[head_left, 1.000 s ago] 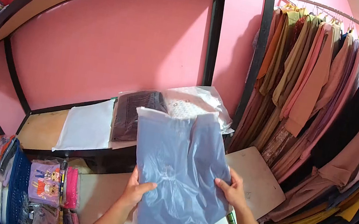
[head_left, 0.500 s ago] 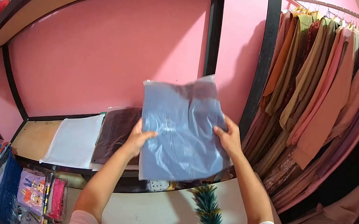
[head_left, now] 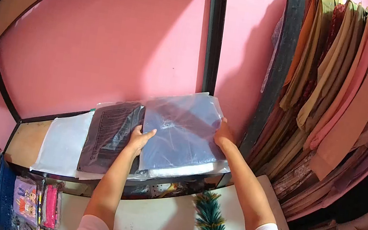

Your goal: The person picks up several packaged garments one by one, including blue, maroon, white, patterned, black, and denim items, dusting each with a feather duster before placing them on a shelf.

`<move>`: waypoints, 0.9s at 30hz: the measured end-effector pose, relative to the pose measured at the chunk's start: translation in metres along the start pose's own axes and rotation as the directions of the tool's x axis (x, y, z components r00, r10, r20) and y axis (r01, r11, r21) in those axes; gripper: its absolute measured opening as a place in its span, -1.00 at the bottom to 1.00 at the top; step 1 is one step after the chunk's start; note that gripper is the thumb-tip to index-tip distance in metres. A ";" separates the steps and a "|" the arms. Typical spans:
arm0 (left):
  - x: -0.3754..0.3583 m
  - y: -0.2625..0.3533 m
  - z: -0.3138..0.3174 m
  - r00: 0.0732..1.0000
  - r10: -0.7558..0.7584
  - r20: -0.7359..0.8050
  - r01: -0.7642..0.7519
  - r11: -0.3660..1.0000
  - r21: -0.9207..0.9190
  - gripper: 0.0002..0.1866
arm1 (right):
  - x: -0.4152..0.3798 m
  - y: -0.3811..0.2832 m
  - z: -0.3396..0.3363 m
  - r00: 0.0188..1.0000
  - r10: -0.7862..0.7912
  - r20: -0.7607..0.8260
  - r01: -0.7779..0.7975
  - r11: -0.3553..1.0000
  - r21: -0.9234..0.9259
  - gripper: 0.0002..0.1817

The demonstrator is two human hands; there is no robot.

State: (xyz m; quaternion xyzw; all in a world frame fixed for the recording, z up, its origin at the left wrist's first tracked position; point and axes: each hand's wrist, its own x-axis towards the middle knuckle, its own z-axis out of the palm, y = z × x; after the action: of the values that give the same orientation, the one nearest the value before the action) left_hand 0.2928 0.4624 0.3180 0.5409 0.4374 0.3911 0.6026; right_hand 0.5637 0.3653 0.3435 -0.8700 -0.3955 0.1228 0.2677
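A folded blue cloth item in a clear plastic bag [head_left: 181, 136] lies on the shelf, over a white packet [head_left: 185, 170] whose front edge shows below it. My left hand [head_left: 138, 140] is at the bag's left edge, thumb over the plastic and fingers partly hidden. On the opposite side, my right hand [head_left: 224, 134] grips the right edge, its fingers mostly out of sight. Close to my left hand is a dark brown bagged item [head_left: 111, 137], and left of that a white bagged item [head_left: 64, 142].
Dark posts [head_left: 214, 34] frame the shelf against a pink wall [head_left: 108, 46]. Clothes [head_left: 335, 90] hang close together on the right. Below is a white surface [head_left: 148, 226] with a green feathery duster [head_left: 211, 224]. Bagged goods [head_left: 26, 198] sit at lower left.
The bagged blue item has come down from in front of the wall onto the shelf, both hands with it. My view has tilted lower and shifted slightly.
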 end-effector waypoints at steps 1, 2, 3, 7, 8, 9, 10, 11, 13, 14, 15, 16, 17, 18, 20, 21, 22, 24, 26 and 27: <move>-0.005 0.002 0.001 1.000 -0.010 -0.003 0.010 1.000 0.002 -0.38 | -0.001 0.001 0.000 0.999 -0.046 -0.016 0.046 0.999 -0.007 -0.55; -0.010 0.007 0.003 0.994 0.069 -0.089 -0.063 0.996 0.069 -0.33 | -0.008 -0.002 -0.005 0.999 -0.044 -0.009 0.044 0.999 -0.008 -0.55; -0.012 0.008 0.004 0.974 0.154 -0.167 -0.132 0.981 0.141 -0.29 | -0.018 -0.007 -0.014 0.996 -0.080 -0.040 0.080 0.997 0.003 -0.55; -0.010 -0.014 -0.008 0.984 0.128 -0.124 -0.110 0.983 0.144 -0.20 | -0.025 -0.003 -0.012 0.984 -0.162 -0.068 0.163 0.987 0.010 -0.53; -0.007 -0.022 -0.010 0.984 0.131 -0.124 -0.113 0.983 0.142 -0.20 | -0.023 -0.001 -0.009 0.984 -0.164 -0.071 0.165 0.986 0.009 -0.53; -0.004 -0.029 -0.011 0.972 0.177 -0.157 -0.136 0.961 0.242 -0.18 | -0.019 0.001 -0.005 0.990 -0.139 -0.023 0.138 0.990 -0.027 -0.51; 0.001 -0.034 -0.012 0.956 0.227 -0.185 -0.155 0.928 0.338 -0.16 | -0.016 0.003 -0.003 0.993 -0.112 0.022 0.113 0.991 -0.065 -0.50; -0.003 -0.027 -0.011 0.955 0.230 -0.185 -0.160 0.930 0.332 -0.16 | -0.019 0.001 -0.006 0.993 -0.115 0.016 0.116 0.991 -0.069 -0.50; -0.024 0.003 -0.003 0.937 0.310 -0.159 -0.143 0.759 0.636 -0.14 | -0.031 -0.007 -0.014 0.987 -0.150 -0.057 0.140 0.980 -0.142 -0.48; -0.035 0.020 0.006 0.936 0.314 -0.158 -0.148 0.760 0.632 -0.14 | -0.032 -0.012 -0.013 0.986 -0.152 -0.062 0.142 0.979 -0.145 -0.48; -0.046 0.036 0.018 0.912 0.398 -0.094 -0.167 0.572 0.803 -0.15 | -0.034 -0.017 -0.010 0.953 -0.277 -0.123 0.257 0.954 -0.157 -0.46; -0.051 0.044 0.031 0.887 0.462 -0.011 -0.168 0.345 0.923 -0.15 | -0.036 -0.023 -0.005 0.901 -0.395 -0.180 0.365 0.914 -0.175 -0.43; -0.048 0.041 0.044 0.887 0.462 -0.011 -0.169 0.345 0.923 -0.15 | -0.040 -0.032 0.002 0.901 -0.394 -0.180 0.365 0.914 -0.176 -0.43; -0.041 0.035 0.058 0.879 0.472 0.063 -0.208 0.262 0.942 -0.18 | -0.045 -0.041 0.011 0.904 -0.415 -0.107 0.386 0.896 -0.219 -0.38; -0.032 0.025 0.074 0.870 0.475 0.133 -0.243 0.178 0.953 -0.20 | -0.050 -0.043 0.025 0.901 -0.433 -0.029 0.412 0.873 -0.260 -0.32; -0.030 0.019 0.079 0.927 0.351 0.132 -0.209 0.192 0.959 -0.23 | -0.048 -0.040 0.036 0.910 -0.413 0.041 0.406 0.867 -0.290 -0.29; -0.028 0.015 0.080 0.967 0.221 0.128 -0.174 0.201 0.964 -0.25 | -0.043 -0.038 0.044 0.915 -0.388 0.110 0.403 0.858 -0.319 -0.26; -0.025 0.013 0.079 0.965 0.224 0.134 -0.183 0.216 0.959 -0.27 | -0.038 -0.033 0.048 0.915 -0.385 0.117 0.402 0.867 -0.295 -0.27; -0.025 0.011 0.078 0.967 0.214 0.139 -0.188 0.229 0.955 -0.29 | -0.037 -0.028 0.053 0.917 -0.375 0.136 0.398 0.878 -0.267 -0.27; -0.023 0.012 0.079 0.971 0.196 0.136 -0.180 0.230 0.956 -0.29 | -0.035 -0.028 0.054 0.917 -0.379 0.128 0.399 0.879 -0.261 -0.27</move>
State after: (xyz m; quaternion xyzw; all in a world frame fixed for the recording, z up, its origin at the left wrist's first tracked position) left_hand 0.3603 0.4175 0.3350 0.8409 0.5203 0.1159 0.0935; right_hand 0.5007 0.3738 0.3149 -0.7968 -0.5850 0.0408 0.1458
